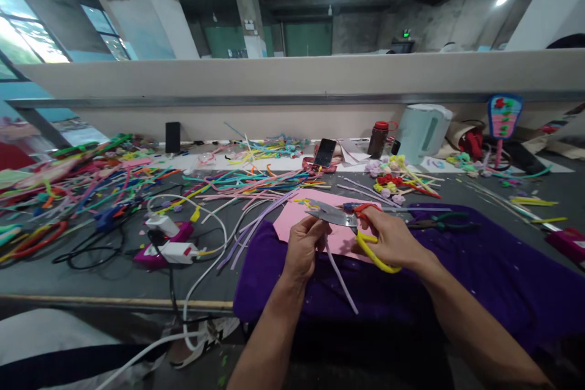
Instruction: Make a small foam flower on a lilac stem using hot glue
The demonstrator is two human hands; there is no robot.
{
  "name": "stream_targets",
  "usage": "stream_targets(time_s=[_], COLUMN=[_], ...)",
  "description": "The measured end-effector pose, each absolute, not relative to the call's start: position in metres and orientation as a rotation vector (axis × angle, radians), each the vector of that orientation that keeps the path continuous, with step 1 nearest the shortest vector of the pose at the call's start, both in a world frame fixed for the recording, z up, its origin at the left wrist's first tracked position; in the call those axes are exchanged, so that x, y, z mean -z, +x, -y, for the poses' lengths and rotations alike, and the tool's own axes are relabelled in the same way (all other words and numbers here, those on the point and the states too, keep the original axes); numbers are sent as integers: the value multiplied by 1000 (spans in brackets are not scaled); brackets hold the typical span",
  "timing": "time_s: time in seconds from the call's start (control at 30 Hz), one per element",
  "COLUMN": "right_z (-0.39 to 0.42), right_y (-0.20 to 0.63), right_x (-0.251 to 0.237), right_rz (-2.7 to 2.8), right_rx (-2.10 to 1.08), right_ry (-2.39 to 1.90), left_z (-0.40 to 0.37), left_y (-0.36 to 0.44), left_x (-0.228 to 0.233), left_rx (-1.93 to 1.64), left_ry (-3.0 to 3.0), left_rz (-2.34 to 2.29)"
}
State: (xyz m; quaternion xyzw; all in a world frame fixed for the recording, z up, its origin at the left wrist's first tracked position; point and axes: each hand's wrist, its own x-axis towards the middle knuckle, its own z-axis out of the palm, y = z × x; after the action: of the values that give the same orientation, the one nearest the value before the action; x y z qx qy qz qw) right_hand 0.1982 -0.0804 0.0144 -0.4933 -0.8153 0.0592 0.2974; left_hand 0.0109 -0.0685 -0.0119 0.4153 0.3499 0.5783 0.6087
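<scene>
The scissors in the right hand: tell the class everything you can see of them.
The scissors have shiny, metal-looking blades and a yellow handle loop that looks like plastic. The right hand grips them above the pink sheet, blades pointing toward the left hand, loop slanting down to the right. Whether the red part near the fingers belongs to them is unclear.

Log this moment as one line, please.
left hand: holding lilac strip | right hand: holding scissors, blades near left hand | below: pink sheet, purple cloth
</scene>
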Motion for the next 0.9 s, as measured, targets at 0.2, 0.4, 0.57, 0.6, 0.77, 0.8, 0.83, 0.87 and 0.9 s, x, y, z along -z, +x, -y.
stream_targets(time_s=[0.2, 0.4, 0.57, 0.6, 0.77, 0.8, 0.83, 0.87, 0.9], right_z=[80, 69, 67, 67, 72, 72, 73, 73, 72], right_y=[202, 199, 189, 188, 186, 186, 186, 186, 186], right_x=[-15, -7, -11, -12, -11, -9, -7, -5, -3], right_rz=[2113, 1548, 1318, 1297, 1243, 1251, 1262, 1270, 1276], right_rx=[-253, -1030, -1202, -1205, -1224, -1234, -1241, -1240, -1235], right_ry=[-1271, -1024, -808, -826, -824, -795, -772, -760, -761], left_z=[70, 73, 77, 77, 80, 80, 81, 81, 81], left_y=[9, 6, 12, 15, 26, 27, 28, 28, 28], left_x=[10, 8, 8, 8, 4, 4, 3, 3, 3], left_rx=[-1406, -1289, -1053, -1029, -1022, -1031, -1039, -1044, -1050], left_ry=[931, 1008, 1208, 1248, 1419, 1450, 1477, 1498, 1513], left_rz=[-799, -754, -758, -765, -862, -898, -931, -956, -971])
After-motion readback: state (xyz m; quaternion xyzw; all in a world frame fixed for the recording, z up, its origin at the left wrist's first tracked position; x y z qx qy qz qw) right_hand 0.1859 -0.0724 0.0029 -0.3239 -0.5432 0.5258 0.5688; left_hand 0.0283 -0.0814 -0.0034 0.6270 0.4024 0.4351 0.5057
